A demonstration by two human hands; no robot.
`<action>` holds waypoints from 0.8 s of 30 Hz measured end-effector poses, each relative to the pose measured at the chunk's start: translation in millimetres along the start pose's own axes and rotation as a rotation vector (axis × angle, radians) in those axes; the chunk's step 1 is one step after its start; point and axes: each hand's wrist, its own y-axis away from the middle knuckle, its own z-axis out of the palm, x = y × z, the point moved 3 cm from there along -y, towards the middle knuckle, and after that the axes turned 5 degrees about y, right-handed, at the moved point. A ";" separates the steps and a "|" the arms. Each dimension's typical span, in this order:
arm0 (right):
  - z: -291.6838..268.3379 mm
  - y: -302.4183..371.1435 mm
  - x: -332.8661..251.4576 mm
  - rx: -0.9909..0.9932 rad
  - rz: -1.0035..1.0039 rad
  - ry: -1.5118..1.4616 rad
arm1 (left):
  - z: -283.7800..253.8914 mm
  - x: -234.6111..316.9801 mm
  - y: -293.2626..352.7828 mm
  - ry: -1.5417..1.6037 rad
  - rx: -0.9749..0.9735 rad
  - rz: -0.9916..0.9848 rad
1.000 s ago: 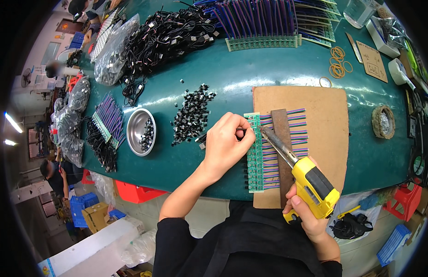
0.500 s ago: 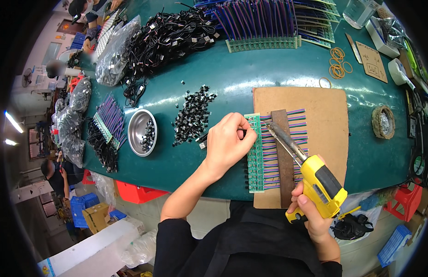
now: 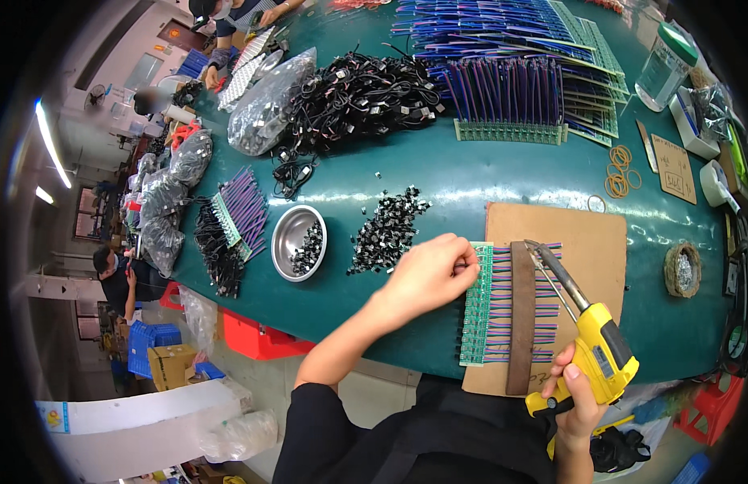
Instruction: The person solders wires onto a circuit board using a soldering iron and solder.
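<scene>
My left hand [image 3: 429,278] is closed in a pinch at the upper left edge of a green circuit board strip [image 3: 476,315]; what the fingers hold is hidden. My right hand [image 3: 582,407] grips a yellow soldering gun [image 3: 593,355] by its handle. The gun's tip is over the upper end of a flat brown bar [image 3: 521,331], apart from the board. Rows of coloured wires [image 3: 545,339] run rightward from the board beneath that bar. Board and bar lie on a brown cardboard sheet [image 3: 600,258].
Left of the cardboard are a heap of small black connectors [image 3: 386,230] and a metal bowl [image 3: 287,234] holding more. Black cables [image 3: 358,97] and wired boards [image 3: 511,133] are piled at the back. A solder-tip cleaning pot [image 3: 682,270] stands right. Other people work at far left.
The soldering gun's tip has moved right, off the board and over the bar. My left hand remains pinched at the board's edge. The whole view has shifted.
</scene>
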 end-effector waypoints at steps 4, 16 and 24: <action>0.0 1.3 -2.1 0.020 -0.039 -0.032 | -71.9 -15.0 -45.7 -0.300 0.496 0.299; -11.8 5.0 -5.5 -0.019 -0.052 -0.053 | -184.7 -44.0 -100.3 -0.067 1.001 0.497; -2.9 2.9 -10.6 0.025 -0.094 0.017 | -68.4 34.9 -37.9 1.085 0.077 0.058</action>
